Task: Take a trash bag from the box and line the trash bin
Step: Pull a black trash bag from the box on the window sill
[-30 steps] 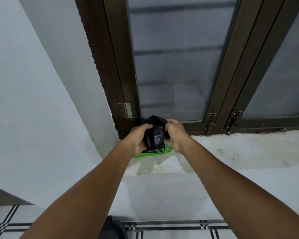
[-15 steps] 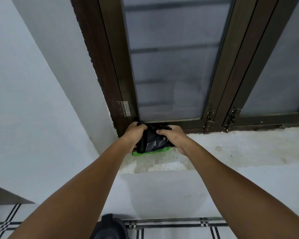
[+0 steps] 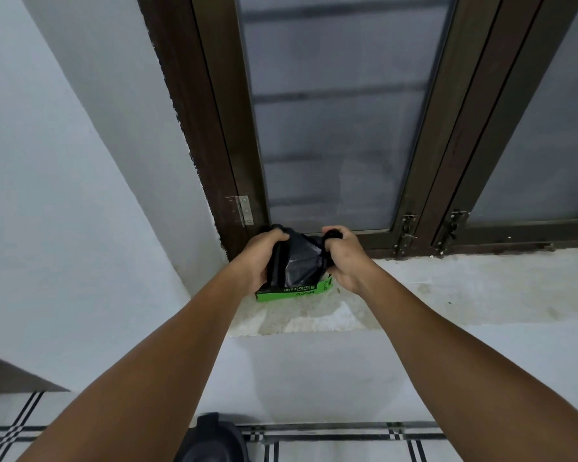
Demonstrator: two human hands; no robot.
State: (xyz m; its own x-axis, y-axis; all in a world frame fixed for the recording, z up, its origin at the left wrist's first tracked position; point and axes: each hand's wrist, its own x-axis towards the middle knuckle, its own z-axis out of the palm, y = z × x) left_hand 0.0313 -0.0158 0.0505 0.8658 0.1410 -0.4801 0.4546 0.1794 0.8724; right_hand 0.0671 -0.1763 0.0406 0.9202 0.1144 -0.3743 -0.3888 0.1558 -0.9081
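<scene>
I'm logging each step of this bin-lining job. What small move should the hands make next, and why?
Probably lift the black bag up and clear of the green box: left hand and right hand both grip it, bunched right above the box on the sill.

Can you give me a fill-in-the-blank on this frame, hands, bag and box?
1. Both hands grip a crumpled trash bag whose colour is ____.
2. The box under the bag is ____ in colour.
3. The box rests on the sill in front of a closed ____.
4. The left hand and right hand hold the bag ____ the box.

Missing words: black; green; window; above
</scene>
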